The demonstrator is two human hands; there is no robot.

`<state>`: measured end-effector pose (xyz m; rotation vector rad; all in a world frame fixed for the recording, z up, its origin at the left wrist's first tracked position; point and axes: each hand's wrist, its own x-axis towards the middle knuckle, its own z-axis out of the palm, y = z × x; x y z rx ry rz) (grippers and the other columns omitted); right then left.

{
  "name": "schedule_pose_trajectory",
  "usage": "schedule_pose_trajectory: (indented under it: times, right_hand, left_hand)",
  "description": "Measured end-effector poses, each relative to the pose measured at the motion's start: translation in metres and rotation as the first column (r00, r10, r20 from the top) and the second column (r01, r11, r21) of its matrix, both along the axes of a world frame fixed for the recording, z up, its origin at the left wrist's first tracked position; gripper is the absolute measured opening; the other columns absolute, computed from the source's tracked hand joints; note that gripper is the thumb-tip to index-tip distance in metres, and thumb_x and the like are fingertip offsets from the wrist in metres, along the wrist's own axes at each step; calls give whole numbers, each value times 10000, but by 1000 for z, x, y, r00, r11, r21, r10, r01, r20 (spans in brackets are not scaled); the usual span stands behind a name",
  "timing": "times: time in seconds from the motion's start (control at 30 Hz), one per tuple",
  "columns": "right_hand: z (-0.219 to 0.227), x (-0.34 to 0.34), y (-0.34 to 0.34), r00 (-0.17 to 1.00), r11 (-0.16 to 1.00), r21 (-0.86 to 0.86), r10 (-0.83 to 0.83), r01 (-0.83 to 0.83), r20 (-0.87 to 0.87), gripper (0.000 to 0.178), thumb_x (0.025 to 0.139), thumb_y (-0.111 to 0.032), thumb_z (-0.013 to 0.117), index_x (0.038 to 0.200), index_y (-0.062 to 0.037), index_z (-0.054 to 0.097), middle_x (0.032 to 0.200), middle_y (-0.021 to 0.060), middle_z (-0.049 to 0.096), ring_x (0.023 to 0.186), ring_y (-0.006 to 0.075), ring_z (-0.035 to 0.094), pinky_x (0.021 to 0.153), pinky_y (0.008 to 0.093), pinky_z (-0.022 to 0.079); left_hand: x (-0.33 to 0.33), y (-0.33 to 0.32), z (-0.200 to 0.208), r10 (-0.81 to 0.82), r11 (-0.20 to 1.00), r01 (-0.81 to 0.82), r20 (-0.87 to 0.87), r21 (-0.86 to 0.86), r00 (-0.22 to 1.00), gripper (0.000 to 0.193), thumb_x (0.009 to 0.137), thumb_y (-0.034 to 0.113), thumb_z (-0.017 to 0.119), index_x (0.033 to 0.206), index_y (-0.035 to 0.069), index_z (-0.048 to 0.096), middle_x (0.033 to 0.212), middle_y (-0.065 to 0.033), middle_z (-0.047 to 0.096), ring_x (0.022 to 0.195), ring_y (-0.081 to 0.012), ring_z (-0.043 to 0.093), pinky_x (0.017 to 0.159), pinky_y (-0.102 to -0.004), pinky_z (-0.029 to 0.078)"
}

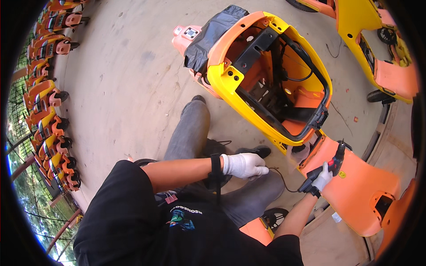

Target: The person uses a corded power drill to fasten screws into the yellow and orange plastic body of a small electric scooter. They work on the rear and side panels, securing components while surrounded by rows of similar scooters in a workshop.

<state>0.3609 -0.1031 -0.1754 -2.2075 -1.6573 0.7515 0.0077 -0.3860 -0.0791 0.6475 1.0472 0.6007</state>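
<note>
My right hand (322,178), in a white glove, grips a black and red power drill (336,163) whose bit points away from me. The drill is over the orange floor panel of a scooter (357,188). My left hand (245,165), also gloved, is closed above my knee; whatever its curled fingers might hold is hidden. A dark cord (284,186) runs between the left hand's area and the drill's base. In front of me stands the scooter's yellow and orange body (226,91), its seat opening (270,84) uncovered and showing a black frame inside.
Black plastic sheeting (213,35) covers part of the scooter beyond the opening. Another yellow and orange scooter (368,48) stands at the far right. Several more scooters (44,102) line the left side. Thin wires lie on the concrete floor (133,66).
</note>
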Motion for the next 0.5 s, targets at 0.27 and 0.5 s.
schedule_pose_trajectory:
  times: [0.27,0.5]
  right_hand:
    - [1,73,-33,974,980,-87,189,-179,126,419,723,-241,780,963,57,610,917,150,675,779,244,632,747,365,505]
    - [82,70,-118,835,820,-506,459,-267,304,434,608,-193,809,939,37,648,885,176,700,809,310,673,788,392,519]
  left_hand:
    - [-28,-7,58,162,987,-162,21,14,987,284,937,276,634,841,10,659,686,-43,645,628,-117,608,616,-294,506]
    - [-65,-29,143,389,919,-373,147,-126,910,330,956,283,625,745,29,619,647,-4,598,552,-85,563,542,-272,484]
